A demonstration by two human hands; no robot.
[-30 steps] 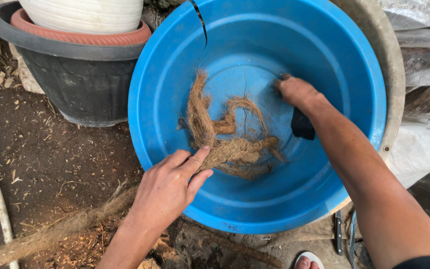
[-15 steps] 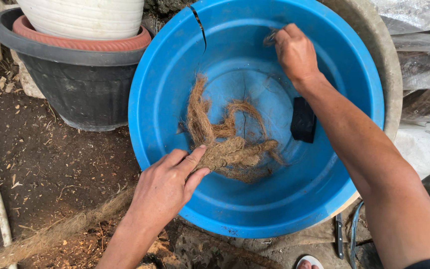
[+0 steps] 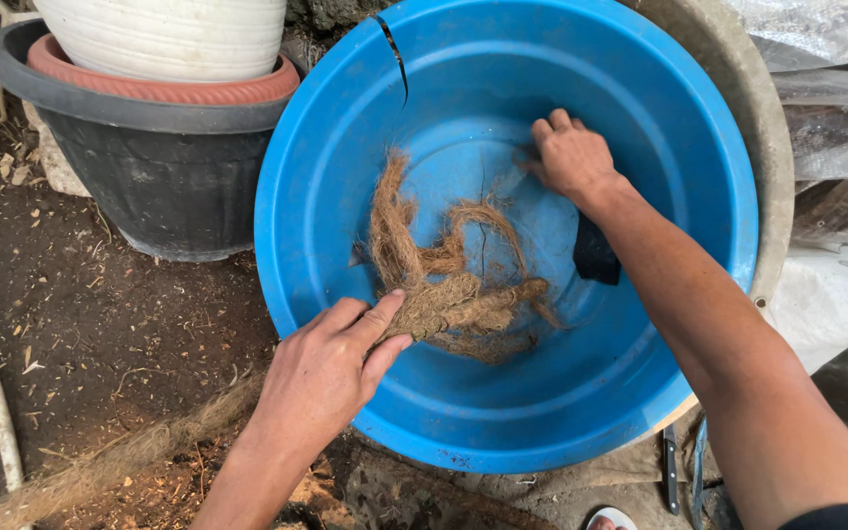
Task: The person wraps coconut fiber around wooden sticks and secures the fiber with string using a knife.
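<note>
Down in the blue basin (image 3: pixel 640 412), the left hand (image 3: pixel 321 378) pinches the near end of a clump of coconut fibre (image 3: pixel 444 285), thumb on top and fingers under, a narrow grip closed on the strands. The clump lies on the basin floor just beyond that grip, with one long strand curling away from it toward the far wall. The right hand (image 3: pixel 571 157) is further in, fingers curled and pressing down against the bottom; whether it has a tuft of fibre under the fingertips or only touches plastic is hard to tell, as the palm hides it. A dark flat object (image 3: pixel 596 253) lies beside the right wrist, partly covered by the forearm.

Handling this well probably means keeping the left grip low and firm, so the fibres stay bunched while the other hand gathers loose bits toward it, and pulling along the strands, not across them.

A crack (image 3: pixel 399 64) runs down from the far rim, well apart from both hands, and is best not leaned on. Beyond the left grip there is open basin floor; outside the rim, stacked pots (image 3: pixel 149 147) crowd the left side, and plastic sheeting (image 3: pixel 836 137) the right.
</note>
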